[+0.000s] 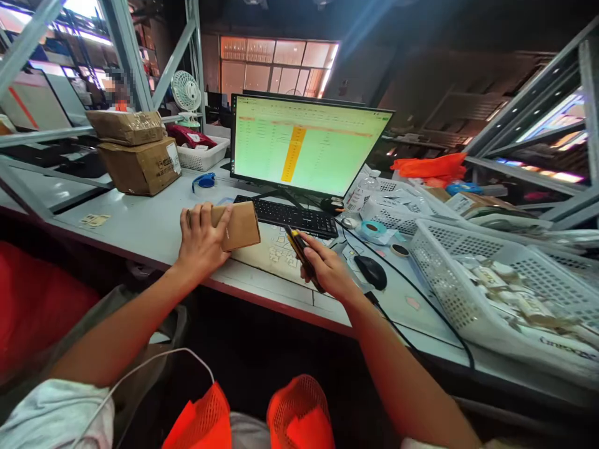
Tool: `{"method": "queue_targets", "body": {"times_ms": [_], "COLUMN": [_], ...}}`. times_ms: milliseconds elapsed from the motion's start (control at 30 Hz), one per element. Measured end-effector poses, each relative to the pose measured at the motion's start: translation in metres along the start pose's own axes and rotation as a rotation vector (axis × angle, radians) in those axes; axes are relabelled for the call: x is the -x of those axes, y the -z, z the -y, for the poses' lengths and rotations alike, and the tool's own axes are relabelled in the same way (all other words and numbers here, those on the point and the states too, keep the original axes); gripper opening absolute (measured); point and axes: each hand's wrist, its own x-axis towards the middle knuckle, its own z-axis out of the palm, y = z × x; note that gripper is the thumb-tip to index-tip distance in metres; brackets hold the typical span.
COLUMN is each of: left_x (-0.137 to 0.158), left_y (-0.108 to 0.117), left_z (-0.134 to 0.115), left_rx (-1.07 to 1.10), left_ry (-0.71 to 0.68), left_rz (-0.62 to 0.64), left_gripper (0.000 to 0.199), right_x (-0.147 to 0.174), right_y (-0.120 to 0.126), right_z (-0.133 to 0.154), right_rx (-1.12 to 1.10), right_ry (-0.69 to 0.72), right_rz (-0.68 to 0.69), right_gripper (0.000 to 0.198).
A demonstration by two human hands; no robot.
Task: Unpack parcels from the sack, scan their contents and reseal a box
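A small brown cardboard box (243,226) is on the desk (140,215) near its front edge, left of centre. My left hand (202,234) grips it from the left, fingers over the top and thumb along the near side. To the right of the box, my right hand (325,265) is closed around a black and yellow utility knife (301,252), its tip pointing up and left. A gap separates the knife from the box. Whether the blade is out is too small to tell. Behind both hands lies a black keyboard (290,216).
A lit monitor (304,146) stands behind the keyboard. Taped boxes (138,165) are stacked at the left, beside a blue tape roll (204,181). At right are a black mouse (370,272), a loose cable (421,292) and a white basket (449,293) of small packages.
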Motion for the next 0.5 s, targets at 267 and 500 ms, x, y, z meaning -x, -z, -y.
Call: {"method": "queue_targets", "body": {"times_ms": [267,500], "left_x": [0.012,0.016], "left_y": [0.000,-0.004], "left_z": [-0.012,-0.014], "left_rx": [-0.096,-0.004], "left_ry": [-0.007,-0.014], "left_rz": [0.069,0.030], "left_gripper": [0.099,0.099], "right_x": [-0.025,-0.029], "right_y": [-0.045,-0.047], "right_z": [0.042,0.044], "right_rx": [-0.098,0.108], "right_ry": [0.015,0.026], "right_rz": [0.044,0.033], "right_gripper": [0.059,0.057]}}
